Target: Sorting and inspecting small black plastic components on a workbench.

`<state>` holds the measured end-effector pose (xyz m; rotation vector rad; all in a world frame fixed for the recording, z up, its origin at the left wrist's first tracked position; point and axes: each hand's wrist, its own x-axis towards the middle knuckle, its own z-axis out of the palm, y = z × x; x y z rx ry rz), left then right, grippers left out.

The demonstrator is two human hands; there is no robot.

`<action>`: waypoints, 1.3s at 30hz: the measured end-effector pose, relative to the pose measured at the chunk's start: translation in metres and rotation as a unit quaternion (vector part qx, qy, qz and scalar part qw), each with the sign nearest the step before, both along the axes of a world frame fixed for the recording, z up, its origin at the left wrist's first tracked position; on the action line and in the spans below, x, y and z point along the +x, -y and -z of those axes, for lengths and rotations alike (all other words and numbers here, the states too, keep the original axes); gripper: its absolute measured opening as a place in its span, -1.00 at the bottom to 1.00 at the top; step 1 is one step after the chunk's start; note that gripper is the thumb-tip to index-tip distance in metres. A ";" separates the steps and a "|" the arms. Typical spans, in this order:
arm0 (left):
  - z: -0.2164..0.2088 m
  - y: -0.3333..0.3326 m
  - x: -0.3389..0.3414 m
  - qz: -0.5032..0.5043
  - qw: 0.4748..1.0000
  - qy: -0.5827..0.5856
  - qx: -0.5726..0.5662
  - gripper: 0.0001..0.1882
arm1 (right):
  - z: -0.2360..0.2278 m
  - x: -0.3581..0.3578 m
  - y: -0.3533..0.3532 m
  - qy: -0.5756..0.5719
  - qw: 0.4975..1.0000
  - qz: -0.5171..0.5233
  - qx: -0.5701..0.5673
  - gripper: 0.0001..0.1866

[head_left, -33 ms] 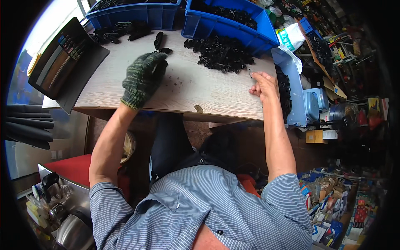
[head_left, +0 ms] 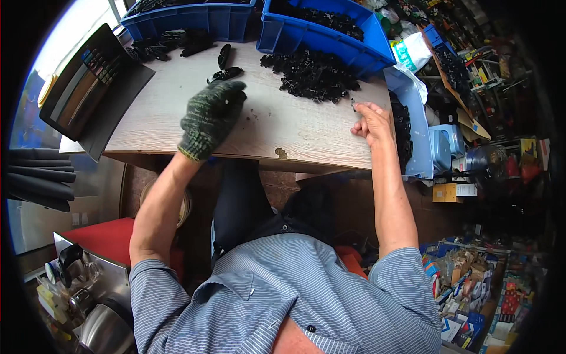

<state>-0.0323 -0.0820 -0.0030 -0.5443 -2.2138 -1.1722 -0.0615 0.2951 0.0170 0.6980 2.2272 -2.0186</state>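
My left hand [head_left: 209, 120] wears a dark green knitted glove and is held over the left half of the table. Its fingers are curled closed, and whatever they hold, if anything, is hidden. Just beyond it lie two elongated black parts [head_left: 227, 73], with a small piece at the end of one. My bare right hand [head_left: 371, 122] is at the table's right side, thumb and forefinger pinching a small dark piece [head_left: 354, 103]. A heap of small black parts [head_left: 315, 76] lies beyond and to the left of that hand. Dark crumbs [head_left: 252, 114] dot the wood between my hands.
Two blue bins [head_left: 330, 35] [head_left: 188, 22] with black parts stand along the table's far edge. More elongated black parts [head_left: 171, 44] lie before the left one. A dark folded panel [head_left: 88, 88] stands at the left. Beside the table's right edge is a light blue tub [head_left: 417, 138].
My left hand has shifted a little to the right and nearer to me, showing more of the elongated black part beyond it. My right hand has barely moved.
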 end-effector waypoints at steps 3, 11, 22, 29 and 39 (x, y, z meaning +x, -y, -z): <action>0.002 -0.048 0.030 0.120 0.968 0.141 0.170 -0.73 | -0.001 0.019 0.013 -0.025 0.999 -0.017 -0.042 -0.73; -0.013 -0.126 0.004 0.228 0.849 0.417 0.230 -0.65 | 0.008 0.048 0.057 -0.097 0.971 -0.181 -0.126 -0.80; -0.017 -0.118 0.007 0.191 0.810 0.435 0.344 -0.72 | 0.008 0.062 0.088 -0.143 0.979 -0.136 -0.058 -0.80; 0.002 -0.081 0.010 -0.126 0.987 0.032 0.098 -0.68 | 0.013 0.063 0.075 -0.179 0.966 -0.155 -0.104 -0.82; -0.001 0.000 -0.028 -0.221 0.940 0.064 -0.251 -0.79 | 0.009 0.061 0.077 -0.151 0.971 -0.107 -0.152 -0.83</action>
